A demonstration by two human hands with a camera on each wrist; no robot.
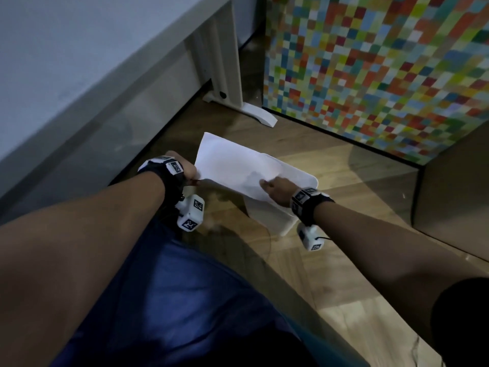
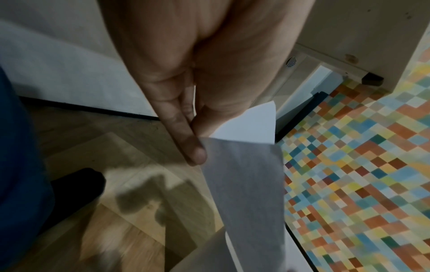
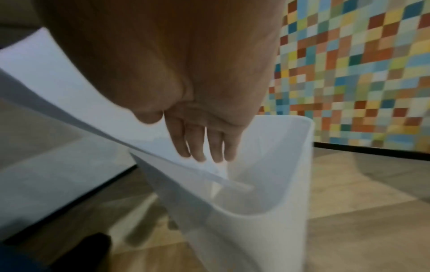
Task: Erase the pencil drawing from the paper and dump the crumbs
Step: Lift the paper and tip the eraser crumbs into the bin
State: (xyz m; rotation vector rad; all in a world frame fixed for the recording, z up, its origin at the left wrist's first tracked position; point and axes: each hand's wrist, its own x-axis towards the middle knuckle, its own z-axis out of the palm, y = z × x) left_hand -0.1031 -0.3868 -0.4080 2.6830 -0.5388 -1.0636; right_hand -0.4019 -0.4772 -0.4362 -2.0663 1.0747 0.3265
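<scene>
I have the sheet of paper [image 1: 232, 165] up off the floor and slanted over the white plastic waste bin [image 1: 304, 181], which stands on the wood floor [image 1: 330, 274] directly under my right hand [image 1: 277, 190]. My left hand [image 1: 185, 168] pinches the sheet's near edge between thumb and fingers [image 2: 186, 139]; the left wrist view shows that pinch plainly. My right hand lies on top of the lower end, fingers straight and relaxed, their tips [image 3: 200, 152] pressing the paper down toward the bin's mouth rather than gripping it.

I cannot make out any crumbs on the sheet, nor whether pencil marks remain; the light is too dim.

My worries from here: the paper bows loosely between my hands, so if the sag tips toward my left, I judge crumbs would slide off the side edge onto the floor beside the bin instead of into it. The right hand only presses, so a quick shake could let the low end spring free. The left pinch holds very little paper and might slip. Leaning on the rim could also tip the bin, which looks light.
</scene>
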